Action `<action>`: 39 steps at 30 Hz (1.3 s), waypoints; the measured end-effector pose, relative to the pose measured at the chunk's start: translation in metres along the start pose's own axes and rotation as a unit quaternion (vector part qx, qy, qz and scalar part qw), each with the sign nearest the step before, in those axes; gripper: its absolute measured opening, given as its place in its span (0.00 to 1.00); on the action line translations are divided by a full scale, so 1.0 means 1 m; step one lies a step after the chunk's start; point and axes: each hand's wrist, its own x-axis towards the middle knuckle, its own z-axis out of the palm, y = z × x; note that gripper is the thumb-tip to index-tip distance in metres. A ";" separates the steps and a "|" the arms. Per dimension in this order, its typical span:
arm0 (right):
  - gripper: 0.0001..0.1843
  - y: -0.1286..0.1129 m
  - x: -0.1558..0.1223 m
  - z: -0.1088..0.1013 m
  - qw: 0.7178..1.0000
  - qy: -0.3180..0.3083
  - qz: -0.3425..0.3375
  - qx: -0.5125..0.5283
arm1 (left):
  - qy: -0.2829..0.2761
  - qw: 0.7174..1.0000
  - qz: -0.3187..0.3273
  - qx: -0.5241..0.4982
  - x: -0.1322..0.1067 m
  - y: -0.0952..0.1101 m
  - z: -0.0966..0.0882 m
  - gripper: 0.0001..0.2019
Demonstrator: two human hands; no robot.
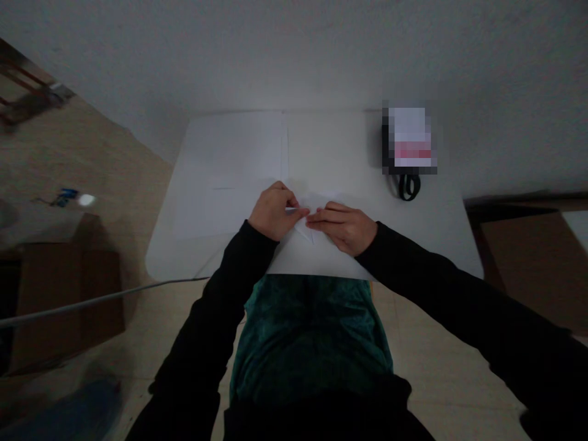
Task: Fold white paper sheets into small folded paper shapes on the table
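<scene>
1. Bench [184,257], near edge: white and round-cornered, set against a pale wall. The paper's lower part lies close to this edge, so we judge that a stray pull could drag it over.

2. Left hand [274,212]: the fingers are curled and closed, thumb against forefinger, pinching a tip of the folded paper [307,231]. Risk, in our judgement: too hard a pinch tears or crumples that thin point.

3. Right hand [348,229]: the fingers are stretched out nearly flat, pressing the paper down and gripping nothing. If this pressure lifts while the left pulls, the layers may slide and the crease set crooked.

4. Folded paper: white, mid-bench, between and under both hands. In the dim light its edges barely show against the bench, so we could easily misjudge the alignment.

5. Loose sheets [234,153]: flat, beyond the left hand, near it. A sleeve could sweep them askew.

6. Dark device [386,144] with looped strap [408,185]: far right, well apart; no hazard noted.

7. Cardboard box [68,288] and cable [105,298]: on the floor, left.
</scene>
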 end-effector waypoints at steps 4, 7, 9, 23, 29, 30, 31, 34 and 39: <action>0.18 -0.003 0.005 0.000 1.000 0.006 0.007 -0.012 | 0.123 0.991 -0.005 0.043 -0.010 0.011 -0.001 0.08; 0.18 -0.004 0.007 0.002 1.000 0.001 0.028 -0.012 | 0.189 0.980 0.020 0.058 -0.024 0.018 -0.005 0.08; 0.18 -0.005 0.008 0.004 0.999 -0.005 0.047 -0.009 | 0.192 0.978 0.063 0.058 -0.038 0.020 -0.005 0.05; 0.17 -0.004 0.006 0.006 0.998 -0.005 0.061 0.017 | 0.085 0.968 0.226 0.068 -0.101 0.013 0.013 0.23; 0.17 -0.004 0.006 0.006 0.998 0.003 0.051 0.019 | 0.066 0.965 0.239 0.088 -0.102 0.013 0.013 0.24; 0.17 -0.004 0.006 0.006 0.998 0.001 0.054 0.025 | 0.058 0.964 0.244 0.088 -0.102 0.013 0.013 0.25; 0.17 -0.003 0.006 0.006 0.998 -0.001 0.057 0.030 | 0.053 0.963 0.250 0.088 -0.102 0.013 0.013 0.25; 0.17 -0.002 0.005 0.007 0.998 -0.005 0.058 0.036 | 0.053 0.961 0.255 0.088 -0.102 0.014 0.014 0.26; 0.17 -0.003 0.004 0.008 0.998 -0.008 0.053 0.015 | 0.055 0.963 0.242 0.102 -0.103 0.017 0.015 0.26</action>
